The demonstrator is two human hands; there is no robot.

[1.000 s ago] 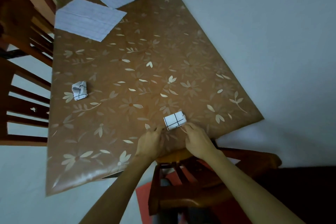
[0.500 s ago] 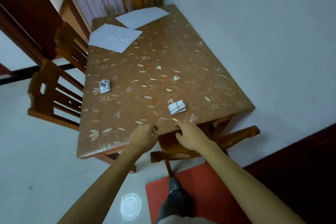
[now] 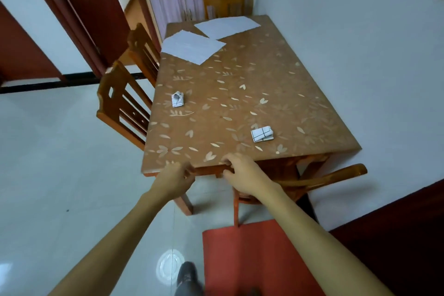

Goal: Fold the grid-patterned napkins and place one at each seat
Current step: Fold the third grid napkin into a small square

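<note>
A folded grid-patterned napkin lies near the table's front right edge. A second folded napkin sits by the left edge, in front of a chair. Two unfolded white napkins lie flat at the far end, one on the left and one behind it. My left hand is loosely curled at the table's near edge and holds nothing. Just right of it, my right hand hovers at the same edge, fingers bent and apart, empty.
Two wooden chairs stand along the table's left side. Another chair is tucked under the near end. A white wall runs along the right side. A red mat and my shoe are on the tiled floor.
My view has pulled back and up from the table. Both hands have drawn away from the folded napkin to the table's near edge. The napkins have not moved.
</note>
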